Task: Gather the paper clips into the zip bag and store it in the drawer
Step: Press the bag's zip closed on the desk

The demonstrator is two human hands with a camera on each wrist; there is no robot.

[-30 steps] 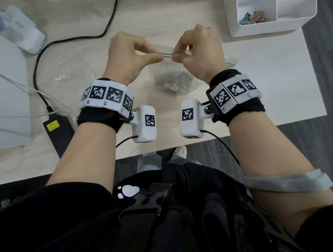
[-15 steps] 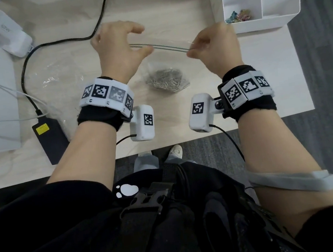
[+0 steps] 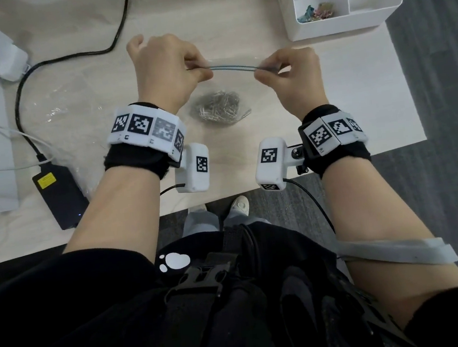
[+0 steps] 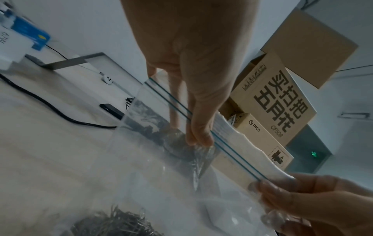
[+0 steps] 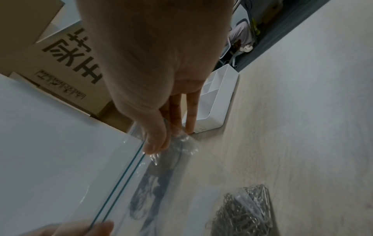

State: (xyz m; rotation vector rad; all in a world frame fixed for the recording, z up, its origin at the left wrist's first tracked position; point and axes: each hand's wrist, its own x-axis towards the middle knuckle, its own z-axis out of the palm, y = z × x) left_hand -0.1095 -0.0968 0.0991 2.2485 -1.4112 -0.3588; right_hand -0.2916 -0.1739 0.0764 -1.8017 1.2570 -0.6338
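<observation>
The zip bag (image 3: 229, 70) hangs above the table (image 3: 354, 89), paper clips (image 3: 219, 108) heaped inside. The left hand (image 3: 167, 69) pinches its left end and the right hand (image 3: 292, 77) pinches its right end.

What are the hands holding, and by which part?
Both hands pinch the zip bag by its zip strip: left hand at one end, right hand at the other.

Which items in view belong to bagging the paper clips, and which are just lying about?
Part of the job:
zip bag, pinched at its zip strip by the left hand and right hand
paper clips, heaped inside the bag

Lying about:
white desk organizer holding coloured clips
black power adapter and its cable
crumpled clear plastic
cardboard boxes
</observation>
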